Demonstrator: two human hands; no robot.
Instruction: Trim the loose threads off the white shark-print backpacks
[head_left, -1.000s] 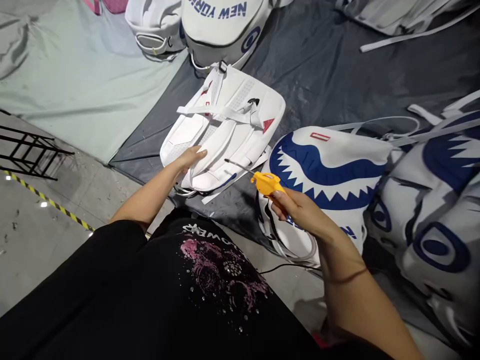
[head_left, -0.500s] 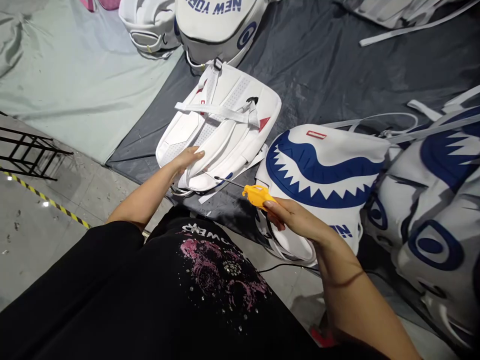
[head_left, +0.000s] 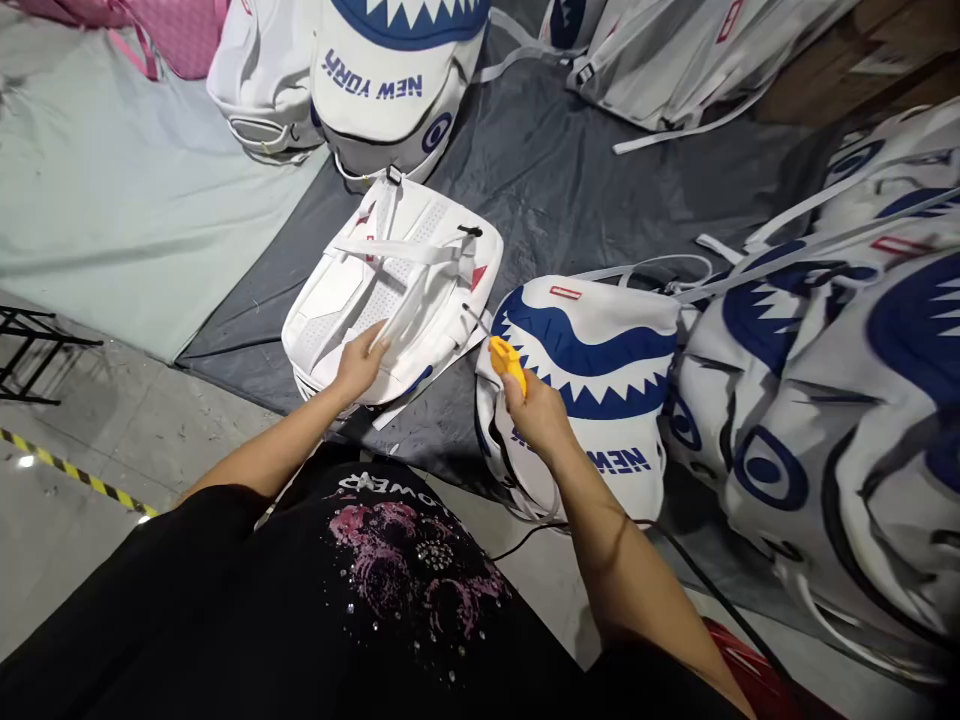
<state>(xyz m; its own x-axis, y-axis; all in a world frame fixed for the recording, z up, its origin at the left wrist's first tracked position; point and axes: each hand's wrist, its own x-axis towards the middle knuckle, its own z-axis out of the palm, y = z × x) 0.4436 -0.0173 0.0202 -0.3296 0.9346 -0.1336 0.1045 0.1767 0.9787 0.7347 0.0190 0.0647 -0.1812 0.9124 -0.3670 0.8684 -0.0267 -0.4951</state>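
A white backpack [head_left: 330,295] lies straps-up on the dark sheet, with white straps, mesh padding and red patches. My left hand [head_left: 361,365] is closed on its near end, by the lower part of a shoulder strap; some fingertips are hidden. In my right hand [head_left: 538,412] is a yellow air blow gun [head_left: 508,358], gripped by its body. Its thin metal nozzle points up and left, the dark tip close to the backpack's right edge. Under the right hand lies another backpack [head_left: 622,340] with a blue shark-mouth print.
More shark-print backpacks [head_left: 765,400] crowd the right side. A backpack lettered NEW YORK [head_left: 375,95] stands at the back, pink bags [head_left: 184,35] at the far left. A black hose [head_left: 697,570] runs below my right arm. Striped tape [head_left: 75,475] marks the floor.
The view has shifted, showing more at the back and right. The blow gun's nozzle has swung from the backpack's near end up along its right side. My left hand stays on the backpack.
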